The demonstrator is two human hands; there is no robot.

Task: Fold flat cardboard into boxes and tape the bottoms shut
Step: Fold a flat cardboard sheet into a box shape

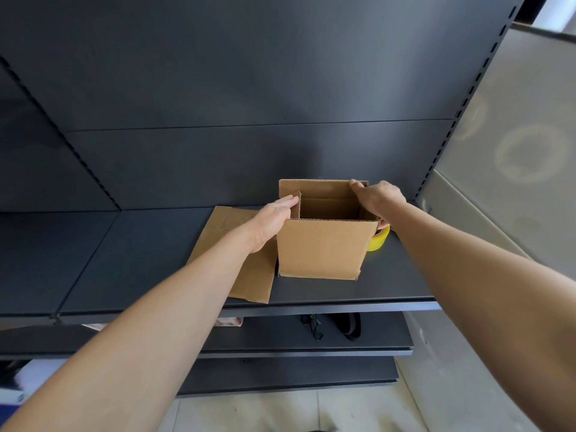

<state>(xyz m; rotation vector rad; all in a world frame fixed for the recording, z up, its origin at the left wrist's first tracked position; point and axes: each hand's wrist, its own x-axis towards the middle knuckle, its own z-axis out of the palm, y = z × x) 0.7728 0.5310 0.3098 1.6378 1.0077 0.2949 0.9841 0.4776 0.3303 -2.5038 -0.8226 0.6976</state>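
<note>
Standing on dark metal shelf (pixel 140 260), box (pixel 321 251), left fingers (pixel 288 202) flat, right fingers (pixel 358 186) gripping rim.

Both hands (pixel 274 224) and forearms (pixel 467 269) bare (seemingly to elbows).

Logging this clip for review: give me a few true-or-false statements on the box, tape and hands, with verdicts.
1. The brown cardboard box stands open-topped on the dark grey metal shelf. True.
2. The yellow tape roll sits left of the box. False: it is at the box's right side.
3. A flat brown cardboard sheet lies left of the box. True.
4. The right hand holds the tape roll. False: it grips the box's top right edge.
5. The left hand has straight fingers against the box's left flap. True.
</note>
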